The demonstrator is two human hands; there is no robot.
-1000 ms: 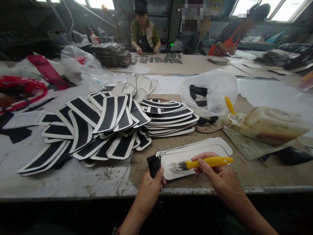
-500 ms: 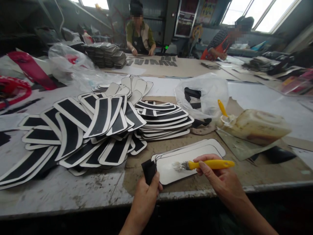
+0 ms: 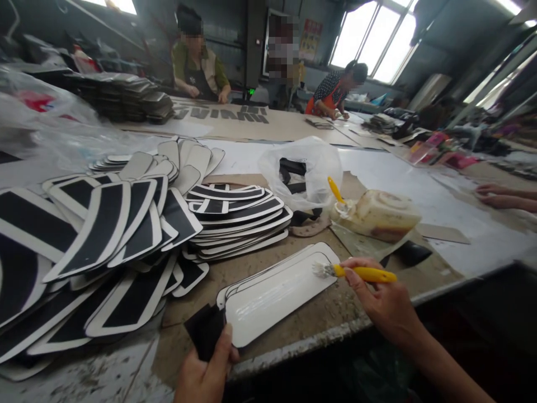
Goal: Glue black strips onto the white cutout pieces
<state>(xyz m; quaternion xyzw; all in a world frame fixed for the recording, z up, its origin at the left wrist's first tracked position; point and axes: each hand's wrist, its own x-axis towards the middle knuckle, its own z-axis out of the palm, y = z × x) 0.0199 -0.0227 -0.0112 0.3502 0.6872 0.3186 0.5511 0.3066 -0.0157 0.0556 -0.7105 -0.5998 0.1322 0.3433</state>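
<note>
Just inside the tabletop's (image 3: 381,162) front edge, a white panel (image 3: 272,302) is lying uppermost on several similar panels, and the left hand (image 3: 210,364) is clamping thumb and fingers on a black strip (image 3: 205,330) at its left end. The right hand's (image 3: 377,291) fingers are pinching a yellow-handled paintbrush (image 3: 369,273), whose bristles are touching the panel's right end. Farther from that edge, black-striped panels (image 3: 98,229) are lying heaped to the left, and a stained plastic container (image 3: 386,210) is resting to the right.
</note>
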